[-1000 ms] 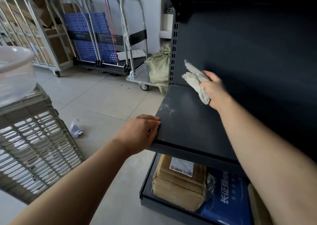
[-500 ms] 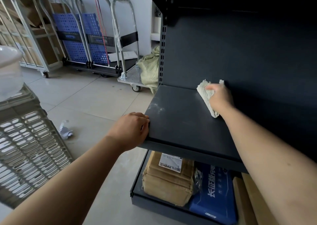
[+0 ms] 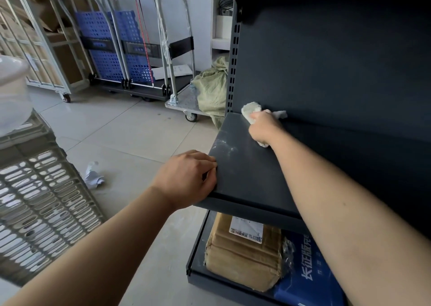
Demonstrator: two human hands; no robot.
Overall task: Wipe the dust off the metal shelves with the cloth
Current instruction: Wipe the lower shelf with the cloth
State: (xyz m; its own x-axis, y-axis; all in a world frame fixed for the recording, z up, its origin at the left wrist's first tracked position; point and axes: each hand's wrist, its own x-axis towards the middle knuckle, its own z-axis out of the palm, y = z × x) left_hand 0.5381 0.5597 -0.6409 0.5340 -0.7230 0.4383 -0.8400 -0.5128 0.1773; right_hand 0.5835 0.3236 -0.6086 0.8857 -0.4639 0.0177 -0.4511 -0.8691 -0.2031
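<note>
The cloth (image 3: 250,109) is a soft, light, pale rag, bunched at the back left corner of the dark metal shelf (image 3: 247,177), against the back panel (image 3: 326,72). It looks limp, so it is best held wadded in the palm, as the right hand (image 3: 264,128) does, fingers curled round it. The left hand (image 3: 186,177) grips the shelf's left edge, fingers bent over it, beside a pale dust smear (image 3: 222,145). A brown parcel (image 3: 242,259) lies below.

The cloth (image 3: 250,110) moves into the corner
Right hand (image 3: 264,129) slid it left along the rear of the shelf (image 3: 245,177) — now beside the upright (image 3: 231,72).
</note>
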